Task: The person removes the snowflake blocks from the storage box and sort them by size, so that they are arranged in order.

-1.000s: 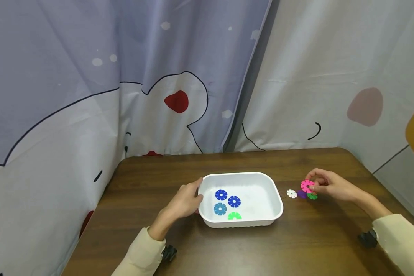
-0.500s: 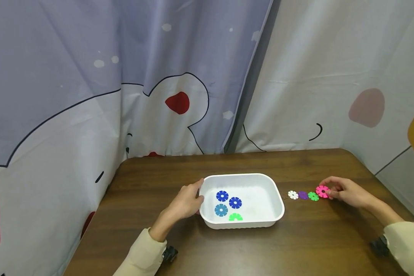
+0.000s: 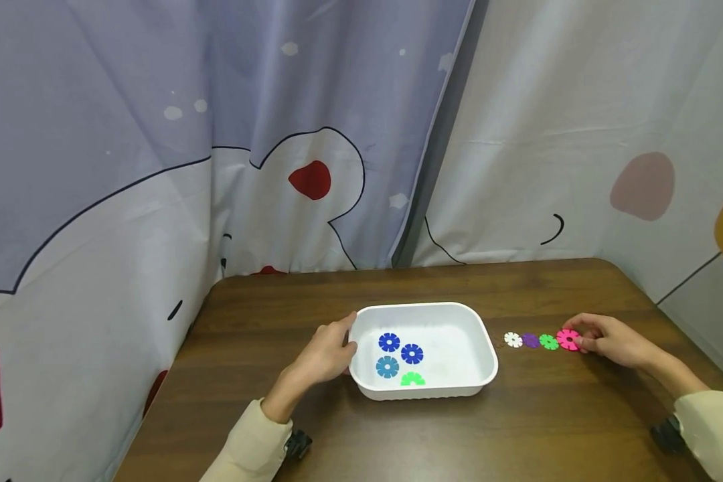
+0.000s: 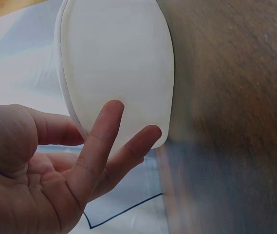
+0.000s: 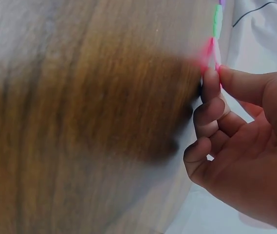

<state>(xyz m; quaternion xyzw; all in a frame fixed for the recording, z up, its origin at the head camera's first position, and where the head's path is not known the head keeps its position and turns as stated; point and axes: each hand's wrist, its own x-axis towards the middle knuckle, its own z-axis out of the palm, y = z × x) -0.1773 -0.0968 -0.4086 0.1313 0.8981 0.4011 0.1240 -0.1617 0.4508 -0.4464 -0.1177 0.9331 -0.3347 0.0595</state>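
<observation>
Pink and notched, the end disc (image 3: 564,341) is pinched at its right edge between the thumb and fingers of the right hand (image 3: 607,339). It meets the green disc (image 3: 549,342) in a row on the bench (image 3: 397,442). Farther left, the left hand (image 3: 324,353) holds the white tray (image 3: 454,348) by its left rim, two fingers spread over the outer wall.

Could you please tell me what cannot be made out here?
Head view: lower part of the light green disc, behind the front wall of the white tray.
Head view: part of the pink disc, behind the right hand.
Right wrist view: most of the purple disc, past the top edge.
</observation>
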